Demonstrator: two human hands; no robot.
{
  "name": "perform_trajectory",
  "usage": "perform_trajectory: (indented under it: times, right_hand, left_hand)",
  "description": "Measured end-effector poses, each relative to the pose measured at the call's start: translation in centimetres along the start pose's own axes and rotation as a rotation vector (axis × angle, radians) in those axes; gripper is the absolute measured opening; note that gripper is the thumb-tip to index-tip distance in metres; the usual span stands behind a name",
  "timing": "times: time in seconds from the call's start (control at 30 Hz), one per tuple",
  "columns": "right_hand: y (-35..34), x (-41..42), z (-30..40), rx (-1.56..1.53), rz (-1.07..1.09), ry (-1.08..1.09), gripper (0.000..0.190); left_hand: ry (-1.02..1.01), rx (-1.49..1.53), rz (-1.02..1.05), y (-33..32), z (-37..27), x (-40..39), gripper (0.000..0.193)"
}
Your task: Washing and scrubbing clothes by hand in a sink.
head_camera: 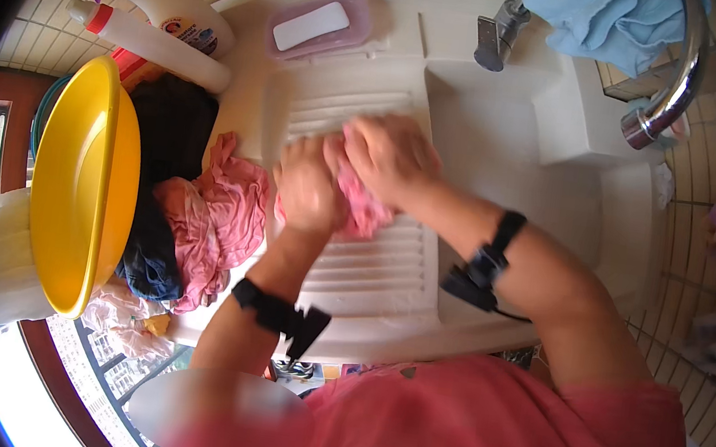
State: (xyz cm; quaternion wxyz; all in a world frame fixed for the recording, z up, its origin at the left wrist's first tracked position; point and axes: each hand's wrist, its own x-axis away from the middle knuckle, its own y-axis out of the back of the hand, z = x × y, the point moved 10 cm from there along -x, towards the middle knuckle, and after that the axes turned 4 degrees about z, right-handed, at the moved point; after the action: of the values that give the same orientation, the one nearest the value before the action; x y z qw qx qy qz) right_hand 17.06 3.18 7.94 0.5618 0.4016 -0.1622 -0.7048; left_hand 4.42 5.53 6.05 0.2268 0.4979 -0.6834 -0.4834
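Note:
Bunched pink cloth point(365, 208) lies between my two hands over the ribbed washboard point(372, 269) built into a white laundry sink. My left hand point(310, 184) is closed over the cloth's left part, knuckles up. Gripping its upper right part is my right hand point(393, 157), slightly blurred. Both palms and most fingertips are hidden. To the left of my left hand, a crumpled pink garment point(221, 220) rests on the sink's side ledge. Above the washboard sits a white bar of soap point(312, 25) in a translucent purple soap dish point(358, 16).
A yellow plastic basin point(68, 181) stands tilted at left, beside dark clothes point(172, 127). Behind them are a spray bottle point(176, 13) and a white bottle point(158, 45). The sink bowl point(501, 147) lies right, under a chrome faucet point(679, 89); a light blue cloth point(617, 21) hangs nearby.

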Motion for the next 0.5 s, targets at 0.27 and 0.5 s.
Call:
perform_trajectory:
  times: [0.27,0.5]
  right_hand:
    - [2.3,4.5,3.0,0.065,-0.098,0.106,0.024]
    - [-0.5,-2.7,-0.1,0.068,-0.022,0.025,0.019]
  left_hand:
    - [-0.087,0.013,-0.115,1.0,-1.7,4.9,0.033]
    - [-0.174,-0.051,-0.142,0.7,0.5,-1.9,0.027]
